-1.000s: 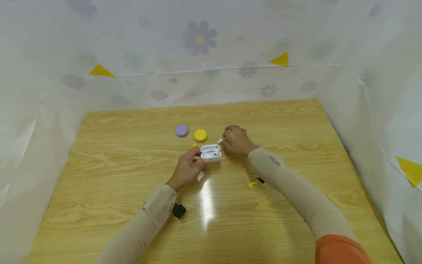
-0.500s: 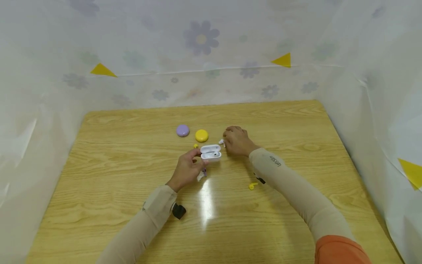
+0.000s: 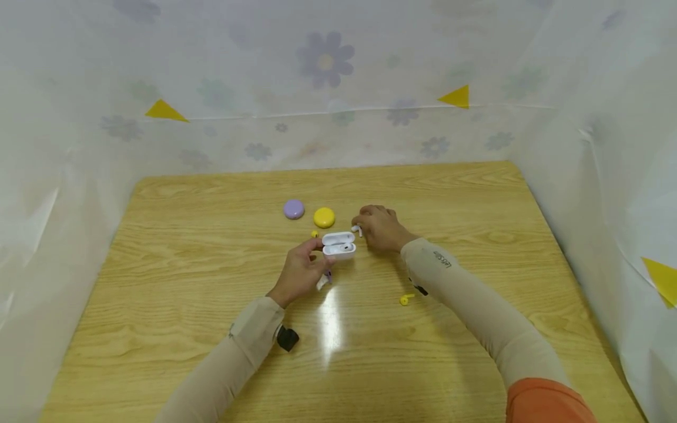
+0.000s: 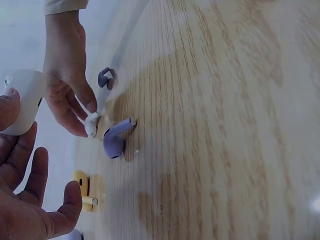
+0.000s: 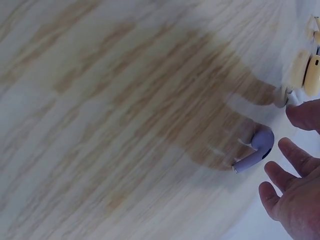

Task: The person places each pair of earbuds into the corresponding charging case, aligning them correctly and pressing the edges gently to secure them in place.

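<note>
My left hand [image 3: 300, 271] grips a white earbud charging case [image 3: 339, 249] from its left side, above the table. The case lid stands up, and one white earbud [image 3: 346, 247] sits in its right slot. To the right of the case, my right hand [image 3: 382, 229] pinches a second white earbud [image 4: 92, 124] low at the table top, its fingers hiding part of it. In the left wrist view, a purple earbud [image 4: 115, 141] lies close by that pinched earbud. Another purple earbud [image 4: 104, 79] lies farther off, beyond the right hand's fingers.
A round purple case [image 3: 293, 209] and a round yellow case [image 3: 324, 217] lie behind the white case on the wooden table [image 3: 174, 282]. One yellow earbud [image 3: 314, 234] is beside my left fingertips, another yellow earbud [image 3: 405, 300] near the right forearm. Flowered white sheets [image 3: 238, 88] surround the table.
My right hand has shifted very slightly, and its fingers now cover the top of the white earbud more. The left hand and the case stay in place.
</note>
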The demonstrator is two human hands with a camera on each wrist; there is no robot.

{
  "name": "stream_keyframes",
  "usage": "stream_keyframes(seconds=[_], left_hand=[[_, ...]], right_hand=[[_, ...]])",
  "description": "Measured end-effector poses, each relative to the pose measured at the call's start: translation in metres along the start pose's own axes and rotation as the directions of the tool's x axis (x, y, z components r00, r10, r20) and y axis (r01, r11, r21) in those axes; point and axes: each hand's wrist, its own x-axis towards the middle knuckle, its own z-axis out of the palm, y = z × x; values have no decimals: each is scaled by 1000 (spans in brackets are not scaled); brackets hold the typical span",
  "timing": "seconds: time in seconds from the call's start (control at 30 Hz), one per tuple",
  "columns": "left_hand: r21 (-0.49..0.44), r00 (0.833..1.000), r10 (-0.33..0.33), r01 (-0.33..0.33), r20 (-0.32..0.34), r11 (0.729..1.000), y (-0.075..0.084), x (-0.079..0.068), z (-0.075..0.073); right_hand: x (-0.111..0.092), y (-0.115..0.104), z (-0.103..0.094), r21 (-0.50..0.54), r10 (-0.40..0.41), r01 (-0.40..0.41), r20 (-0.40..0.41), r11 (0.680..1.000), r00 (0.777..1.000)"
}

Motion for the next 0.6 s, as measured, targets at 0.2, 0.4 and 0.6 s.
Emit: stream_keyframes(seconds=[0.2,0.4,0.6], left_hand=[[4,1000,-1,1,-5,1000,0,0,0],[7,1000,7,-7,-5,1000,-2,1,0],[13,1000,12,-12,0,1000,-4,1,0]], right_hand=[[-1,0,1,-15,-20,20,-31,1000,999],[-2,1,5,-28,-57,55,-69,998,996],[-2,3,9,-15,-72,71,-74,997,995]])
